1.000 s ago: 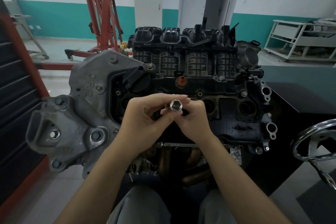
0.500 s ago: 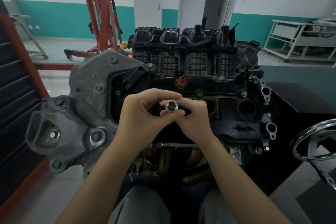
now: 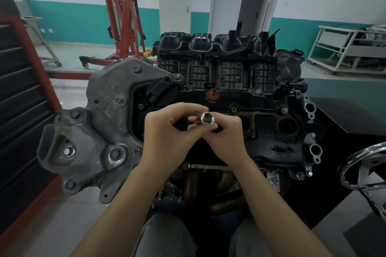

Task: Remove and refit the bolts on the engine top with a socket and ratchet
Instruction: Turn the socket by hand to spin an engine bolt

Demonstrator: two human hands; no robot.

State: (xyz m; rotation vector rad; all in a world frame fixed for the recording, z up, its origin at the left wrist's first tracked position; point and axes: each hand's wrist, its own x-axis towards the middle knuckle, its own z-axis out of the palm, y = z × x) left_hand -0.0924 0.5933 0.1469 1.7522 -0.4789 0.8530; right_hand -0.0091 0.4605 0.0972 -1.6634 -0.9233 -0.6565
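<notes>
A shiny chrome socket (image 3: 206, 118) sits between my two hands, its open end turned up toward the camera. My left hand (image 3: 167, 131) and my right hand (image 3: 226, 134) meet over the black engine top (image 3: 269, 123), and fingertips of both pinch the socket. Something dark sits behind the socket under my right fingers; I cannot tell what it is. Bolt heads (image 3: 233, 109) dot the cover's edge. No ratchet handle shows plainly.
A grey cast bracket (image 3: 94, 131) with large bolts sticks out left of the engine. A red engine hoist (image 3: 123, 16) stands behind. A chrome handwheel (image 3: 367, 173) is at the right. A red-framed cabinet (image 3: 23, 100) runs along the left.
The socket has shifted slightly between my fingertips and tilted; my left fingers have opened a little around it. Both hands stay over the same spot on the engine.
</notes>
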